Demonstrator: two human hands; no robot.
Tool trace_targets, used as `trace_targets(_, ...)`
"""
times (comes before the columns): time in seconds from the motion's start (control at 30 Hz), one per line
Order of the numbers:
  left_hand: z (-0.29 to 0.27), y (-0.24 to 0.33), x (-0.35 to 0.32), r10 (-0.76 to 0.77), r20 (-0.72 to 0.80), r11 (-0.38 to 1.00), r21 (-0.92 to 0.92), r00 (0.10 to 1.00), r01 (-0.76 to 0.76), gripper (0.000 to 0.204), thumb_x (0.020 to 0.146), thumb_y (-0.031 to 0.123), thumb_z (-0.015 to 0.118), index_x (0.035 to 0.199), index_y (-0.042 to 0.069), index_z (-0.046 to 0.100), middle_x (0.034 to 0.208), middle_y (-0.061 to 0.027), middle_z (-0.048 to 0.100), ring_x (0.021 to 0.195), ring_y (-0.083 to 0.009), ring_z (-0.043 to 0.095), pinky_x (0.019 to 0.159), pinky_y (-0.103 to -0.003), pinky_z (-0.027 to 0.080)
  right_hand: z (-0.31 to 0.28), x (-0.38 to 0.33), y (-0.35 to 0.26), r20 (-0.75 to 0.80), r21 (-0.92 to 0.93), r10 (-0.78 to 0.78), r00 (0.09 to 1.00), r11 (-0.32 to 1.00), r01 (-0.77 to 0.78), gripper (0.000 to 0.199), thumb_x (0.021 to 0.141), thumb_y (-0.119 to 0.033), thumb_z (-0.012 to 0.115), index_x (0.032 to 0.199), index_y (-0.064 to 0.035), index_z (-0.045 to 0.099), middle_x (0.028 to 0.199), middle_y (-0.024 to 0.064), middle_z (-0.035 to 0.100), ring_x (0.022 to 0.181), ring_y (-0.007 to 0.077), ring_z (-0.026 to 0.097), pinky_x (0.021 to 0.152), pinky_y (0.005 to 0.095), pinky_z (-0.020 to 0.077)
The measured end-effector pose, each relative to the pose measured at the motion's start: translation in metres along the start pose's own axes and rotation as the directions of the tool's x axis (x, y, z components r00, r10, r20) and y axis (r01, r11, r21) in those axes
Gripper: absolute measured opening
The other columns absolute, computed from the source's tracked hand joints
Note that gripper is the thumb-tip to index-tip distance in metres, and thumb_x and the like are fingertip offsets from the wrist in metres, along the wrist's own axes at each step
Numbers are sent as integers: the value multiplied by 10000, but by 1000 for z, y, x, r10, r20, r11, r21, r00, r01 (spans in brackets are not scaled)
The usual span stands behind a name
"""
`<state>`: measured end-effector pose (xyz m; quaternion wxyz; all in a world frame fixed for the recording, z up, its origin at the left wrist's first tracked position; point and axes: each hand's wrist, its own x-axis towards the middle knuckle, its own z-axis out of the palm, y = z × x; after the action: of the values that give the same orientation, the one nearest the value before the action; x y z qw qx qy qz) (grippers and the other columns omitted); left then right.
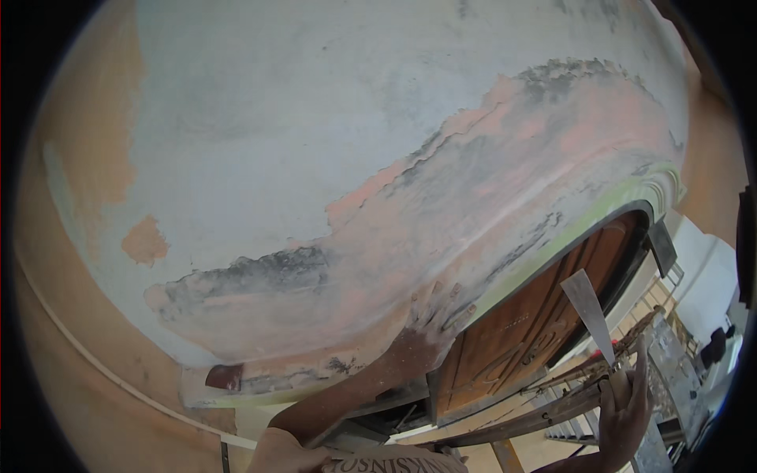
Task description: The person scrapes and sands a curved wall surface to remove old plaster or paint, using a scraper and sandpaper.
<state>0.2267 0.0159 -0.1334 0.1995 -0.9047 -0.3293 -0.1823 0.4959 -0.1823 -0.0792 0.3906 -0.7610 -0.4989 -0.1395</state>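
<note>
Right hand (623, 414) grips putty knife (590, 303); blade grey, upright.

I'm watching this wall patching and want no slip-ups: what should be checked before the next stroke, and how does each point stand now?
1. Scraper blade gripped firmly: ok, the right hand is closed around its handle, blade pointing up.
2. Blade clean: cannot tell, its face looks pale, detail too small.
3. Left hand placed safely: ok, it lies flat on the wall, apart from the blade.
4. Surface ready: not ok, the pink and grey patch looks rough and uneven.
5. Wooden door protected: cannot tell, no cover is visible.
</note>
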Motion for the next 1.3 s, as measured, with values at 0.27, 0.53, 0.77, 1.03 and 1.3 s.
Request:
trace_targets(0.27,17,5,-25,-50,-260,994,-105,964,23,561,834,171,501,1372,110,352,1461,-129,247,1352,-357,202,1057,-579,195,-18,6,-35,125,-94,29,992,995,-17,520,817,-328,638,1274,-124,499,1116,178,600,1014,333,573,840,406,447)
trace_targets(0.53,32,5,-30,96,-426,987,-78,900,-142,425,851,165,463,1256,36,466,1418,-147,324,1340,-294,259,1073,-477,285,-16,2,-24,-255,88,-441,861,876,475,425,874,-221,595,1202,40,525,1177,209,566,1064,316,565,888,378,446)
trace_targets(0.77,35,2,-47,262,-381,963,49,886,-264,396,840,140,470,1226,54,488,1412,-98,349,1324,-280,295,1077,-423,304,22,-12,-38,-361,480,-103,927,832,279,441,829,-158,665,1160,94,519,1018,232,604,908,299,595,776,373,500)
trace_targets(1.03,42,-8,-72,125,-442,977,-101,888,-188,420,824,123,470,1243,130,483,1433,-134,296,1324,-327,276,1081,-439,297,19,2,-65,-259,207,-418,871,857,473,372,874,-212,603,1132,53,565,1093,199,604,975,295,606,846,380,493)
trace_targets(1.3,50,-4,-69,177,-427,975,-48,887,-217,450,816,124,485,1263,169,467,1447,-180,241,1340,-340,237,1086,-502,255,6,6,-60,-225,163,-416,881,875,455,376,913,-271,535,1173,0,557,1151,194,578,1044,323,564,869,377,454)
